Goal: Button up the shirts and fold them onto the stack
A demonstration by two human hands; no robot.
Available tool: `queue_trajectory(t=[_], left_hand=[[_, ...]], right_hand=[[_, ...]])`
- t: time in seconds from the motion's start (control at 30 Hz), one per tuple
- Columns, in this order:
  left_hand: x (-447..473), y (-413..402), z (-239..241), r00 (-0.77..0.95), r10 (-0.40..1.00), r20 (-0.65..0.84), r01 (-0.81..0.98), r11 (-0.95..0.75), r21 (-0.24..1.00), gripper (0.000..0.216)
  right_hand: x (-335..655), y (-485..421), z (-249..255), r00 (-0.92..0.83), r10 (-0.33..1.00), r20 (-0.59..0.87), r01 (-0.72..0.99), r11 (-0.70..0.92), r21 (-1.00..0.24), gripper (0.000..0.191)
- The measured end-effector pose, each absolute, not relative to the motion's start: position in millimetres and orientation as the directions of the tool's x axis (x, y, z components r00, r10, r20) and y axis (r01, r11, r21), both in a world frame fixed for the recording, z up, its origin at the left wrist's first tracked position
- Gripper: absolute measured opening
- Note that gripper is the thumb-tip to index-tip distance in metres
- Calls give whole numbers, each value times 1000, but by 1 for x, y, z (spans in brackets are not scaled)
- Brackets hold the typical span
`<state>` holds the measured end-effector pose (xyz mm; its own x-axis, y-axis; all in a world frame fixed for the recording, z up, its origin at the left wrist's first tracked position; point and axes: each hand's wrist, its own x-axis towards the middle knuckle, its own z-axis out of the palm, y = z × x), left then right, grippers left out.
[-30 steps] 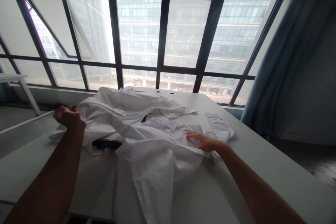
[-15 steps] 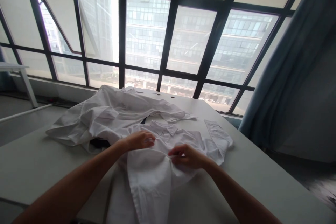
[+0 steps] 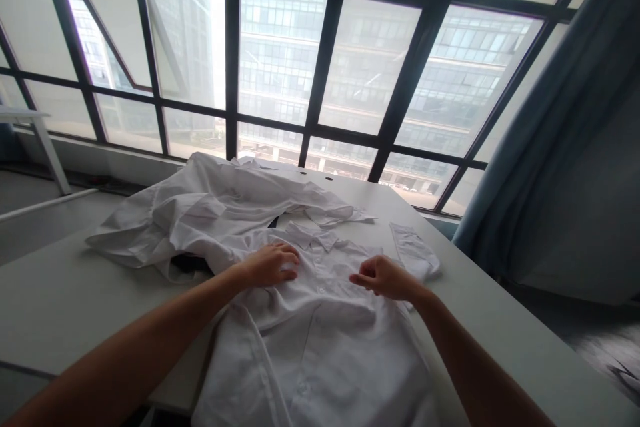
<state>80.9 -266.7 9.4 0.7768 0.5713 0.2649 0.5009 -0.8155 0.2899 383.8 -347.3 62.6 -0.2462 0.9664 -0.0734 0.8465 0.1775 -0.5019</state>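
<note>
A white button-up shirt point(image 3: 345, 347) lies front up before me, its collar point(image 3: 311, 237) pointing away and its buttoned front running toward me. On its left chest area rests my left hand point(image 3: 273, 265), open, with bent fingers and the thumb a little apart, touching the cloth. My right hand point(image 3: 384, 277) is closed at the other side of the chest, fingers curled and thumb against the fabric, which it seems to pinch. One sleeve with its cuff point(image 3: 413, 247) stretches out beyond the right hand.
More white garments point(image 3: 220, 193) lie heaped at the back left, with something dark point(image 3: 190, 262) under them. The white table point(image 3: 500, 320) reaches toward large windows point(image 3: 280, 47). A blue-grey curtain point(image 3: 540, 127) hangs at the right, and another white table point(image 3: 45, 140) stands at the far left.
My right hand has moved right and slightly away from me. The folded-over shirt front now lies spread toward me, showing its buttons. My left hand has stayed nearly in place.
</note>
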Motion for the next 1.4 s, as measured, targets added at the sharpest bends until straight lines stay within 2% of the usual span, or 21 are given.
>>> queue_trajectory(t=[0.13,0.27,0.37,0.47,0.53,0.6,0.73,0.77,0.97,1.07,1.13,1.23,1.33,1.4], left_hand=[[92,-278,5,831,492,258,427,-863,270,43],[101,-288,4,854,448,263,397,-889,226,41],[103,-296,12,867,438,239,408,-898,165,40],[105,-306,25,892,411,188,391,-910,136,30],[107,-314,31,896,405,182,383,-913,141,18],[111,-320,33,897,395,198,372,-917,143,16],[120,-331,29,917,311,250,277,-947,162,18],[122,-332,28,918,299,260,263,-951,163,19],[122,-332,23,911,320,260,294,-946,136,23],[122,-330,22,859,429,277,384,-900,204,24],[123,-328,22,775,565,284,494,-821,287,24],[123,-323,22,618,739,268,605,-665,439,28],[123,-318,21,583,776,240,596,-610,522,28],[123,-315,19,590,770,243,584,-615,529,24]], right_hand=[[340,-346,37,-280,956,83,879,291,-378,45],[310,-348,22,-169,981,97,945,189,-267,44],[302,-348,20,-131,985,113,966,153,-208,31],[307,-349,28,-167,986,16,964,167,-208,19],[313,-350,33,-257,957,-135,939,214,-269,19],[319,-351,37,-308,934,-178,914,239,-328,25],[317,-349,36,-150,975,162,946,190,-265,37],[315,-349,34,-134,971,199,953,182,-244,37],[304,-348,26,-140,987,74,976,151,-159,25],[303,-349,27,-143,985,99,979,155,-132,21],[303,-349,27,-154,977,145,963,181,-198,21],[304,-347,24,-167,958,231,874,253,-415,25],[305,-343,17,-164,946,279,730,307,-611,27],[306,-341,13,-169,944,282,654,322,-685,25]])
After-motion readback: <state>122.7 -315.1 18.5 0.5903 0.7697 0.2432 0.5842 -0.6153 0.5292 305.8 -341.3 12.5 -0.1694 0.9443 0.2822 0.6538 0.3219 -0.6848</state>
